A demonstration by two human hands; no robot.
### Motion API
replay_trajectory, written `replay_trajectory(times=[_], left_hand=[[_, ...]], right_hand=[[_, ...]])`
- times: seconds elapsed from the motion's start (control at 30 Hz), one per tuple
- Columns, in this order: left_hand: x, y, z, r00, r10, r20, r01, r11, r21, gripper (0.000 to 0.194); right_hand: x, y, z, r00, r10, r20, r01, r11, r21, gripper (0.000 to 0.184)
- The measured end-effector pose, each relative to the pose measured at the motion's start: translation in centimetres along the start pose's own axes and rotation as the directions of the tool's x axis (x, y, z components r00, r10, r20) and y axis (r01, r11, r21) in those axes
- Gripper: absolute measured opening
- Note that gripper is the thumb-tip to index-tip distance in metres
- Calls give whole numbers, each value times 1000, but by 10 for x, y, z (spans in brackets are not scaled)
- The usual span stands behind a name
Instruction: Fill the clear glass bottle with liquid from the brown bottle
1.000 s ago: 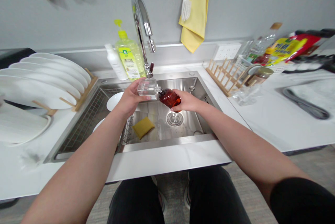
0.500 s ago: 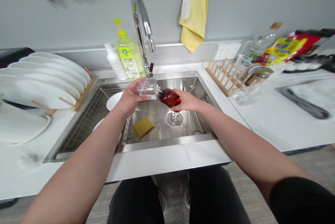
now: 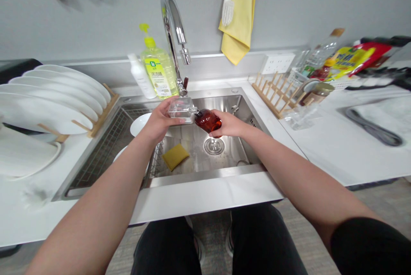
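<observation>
Over the sink [image 3: 205, 173], my left hand [image 3: 161, 121] is closed around a clear square bottle [image 3: 180, 109], which lies tilted on its side with its neck to the right. A brown bottle [image 3: 207, 121] is in my right hand [image 3: 229, 124], its neck pointing left and up. The two bottle mouths meet or nearly meet; whether they touch I cannot tell. Below them a yellow sponge [image 3: 175, 156] lies on the sink floor, left of the drain [image 3: 214, 146]. The faucet [image 3: 175, 31] rises just behind the clear bottle.
White plates [image 3: 58, 91] stand in a wooden rack at left. Dish soap [image 3: 157, 69] and a white bottle [image 3: 140, 76] stand behind the sink. A wooden rack [image 3: 272, 93], jars and bottles occupy the right counter. A brush [image 3: 227, 11] and yellow cloth [image 3: 239, 22] hang on the wall.
Both hands and bottles stay almost in place. The clear bottle seems to hold less liquid than before; otherwise only a slight shift of the view shows.
</observation>
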State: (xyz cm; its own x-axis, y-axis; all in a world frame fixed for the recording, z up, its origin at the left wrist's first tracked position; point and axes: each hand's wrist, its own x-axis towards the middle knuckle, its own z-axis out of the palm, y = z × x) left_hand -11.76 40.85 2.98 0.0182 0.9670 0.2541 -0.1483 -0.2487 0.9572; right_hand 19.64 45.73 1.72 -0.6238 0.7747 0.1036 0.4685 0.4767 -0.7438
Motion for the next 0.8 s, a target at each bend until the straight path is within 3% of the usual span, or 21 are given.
replay_trajectory(times=[0.8], left_hand=[[-1,1,-2,1000,-7,20,7,1000,-9,94]], right_hand=[[0,0,0,1000,9,6,-9,1000,-21,82]])
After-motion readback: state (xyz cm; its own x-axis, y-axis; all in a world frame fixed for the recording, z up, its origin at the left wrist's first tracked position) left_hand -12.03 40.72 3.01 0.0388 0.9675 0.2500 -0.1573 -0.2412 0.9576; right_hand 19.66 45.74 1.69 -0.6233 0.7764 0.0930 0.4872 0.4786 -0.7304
